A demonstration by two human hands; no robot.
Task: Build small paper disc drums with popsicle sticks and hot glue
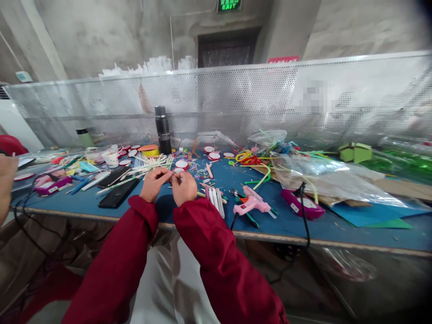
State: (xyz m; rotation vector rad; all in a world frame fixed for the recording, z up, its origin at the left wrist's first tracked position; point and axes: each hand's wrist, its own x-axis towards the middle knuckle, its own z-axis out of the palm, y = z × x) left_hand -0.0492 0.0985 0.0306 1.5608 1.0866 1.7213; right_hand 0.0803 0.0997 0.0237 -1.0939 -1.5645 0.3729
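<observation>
Both my hands meet over the near edge of the blue table, in red sleeves. My left hand is curled, with thumb and fingers pinched on a thin pale stick. My right hand is closed too and pinches the other end of the same stick. Right of my right hand lie a few white sticks side by side. A pink glue gun rests further right. A heap of pale sticks lies behind my left hand.
Two black phones lie left of my hands. A black flask stands at the back before a perforated metal screen. Clear plastic bags, coloured pipe cleaners, red-rimmed discs and a purple device crowd the right. Another person's hand shows at far left.
</observation>
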